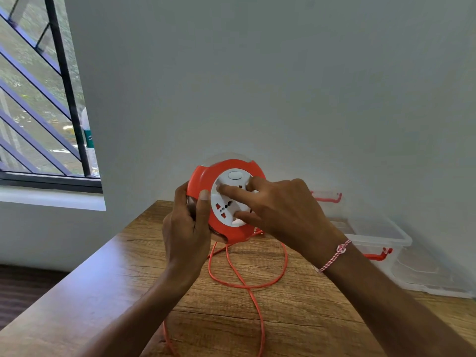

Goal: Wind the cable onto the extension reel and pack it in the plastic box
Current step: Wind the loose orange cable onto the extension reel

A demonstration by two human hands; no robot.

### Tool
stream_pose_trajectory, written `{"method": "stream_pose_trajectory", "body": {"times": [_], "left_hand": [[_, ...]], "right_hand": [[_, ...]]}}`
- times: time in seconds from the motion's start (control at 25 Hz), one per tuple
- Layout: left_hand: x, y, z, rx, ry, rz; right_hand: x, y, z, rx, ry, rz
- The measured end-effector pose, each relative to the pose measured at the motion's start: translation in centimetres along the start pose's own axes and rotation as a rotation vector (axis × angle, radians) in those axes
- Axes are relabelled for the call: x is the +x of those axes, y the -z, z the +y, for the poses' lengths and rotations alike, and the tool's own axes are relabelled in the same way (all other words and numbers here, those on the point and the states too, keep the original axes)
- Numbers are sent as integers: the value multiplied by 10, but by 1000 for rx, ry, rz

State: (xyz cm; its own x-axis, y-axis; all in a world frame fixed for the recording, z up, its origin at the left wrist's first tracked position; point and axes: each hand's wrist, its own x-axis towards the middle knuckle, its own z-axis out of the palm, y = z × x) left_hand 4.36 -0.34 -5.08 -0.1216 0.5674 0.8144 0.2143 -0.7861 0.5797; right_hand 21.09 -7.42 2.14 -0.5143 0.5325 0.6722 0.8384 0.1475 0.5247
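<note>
I hold a round orange extension reel (201,181) with a white socket face above the wooden table (108,279). My left hand (186,228) grips its left rim, thumb on the front. The fingers of my right hand (278,210) press into the white centre hub. An orange cable (248,286) hangs from the bottom of the reel, lies in loose loops on the table and runs off the near edge. A clear plastic box (381,235) with red latches stands open at the right, by the wall.
The box's clear lid (432,279) lies on the table to the right of the box. A window with dark bars (41,99) is at the left, with the floor below the table's left edge. A white wall stands close behind.
</note>
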Motion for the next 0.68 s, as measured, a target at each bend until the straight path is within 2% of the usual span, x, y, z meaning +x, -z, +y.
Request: {"method": "stream_pose_trajectory", "body": {"times": [0.16, 0.24, 0.32, 0.4, 0.52, 0.56, 0.6, 0.64, 0.68], "left_hand": [[-3, -2, -4, 33, -27, 15], [-4, -2, -3, 59, -52, 19], [-6, -2, -1, 74, -67, 22], [-7, -3, -1, 86, -67, 27], [-8, -2, -2, 114, -73, 30], [-7, -2, -2, 120, -71, 36], [-6, -2, -3, 120, -60, 46], [-5, -1, -4, 112, -42, 61], [-3, 0, -5, 99, -17, 75]], "right_hand": [[-2, -2, -8, 138, -136, 63], [-1, -3, -17, 269, -299, 82], [2, -3, -27, 474, -548, 88], [6, -4, -33, 786, -841, 48], [9, -1, -36, 1486, -1229, -21], [8, 1, -35, 1621, -1266, -38], [9, 3, -34, 1658, -1248, -56], [9, 5, -32, 1573, -1177, -66], [9, 6, -29, 1347, -1052, -66]]}}
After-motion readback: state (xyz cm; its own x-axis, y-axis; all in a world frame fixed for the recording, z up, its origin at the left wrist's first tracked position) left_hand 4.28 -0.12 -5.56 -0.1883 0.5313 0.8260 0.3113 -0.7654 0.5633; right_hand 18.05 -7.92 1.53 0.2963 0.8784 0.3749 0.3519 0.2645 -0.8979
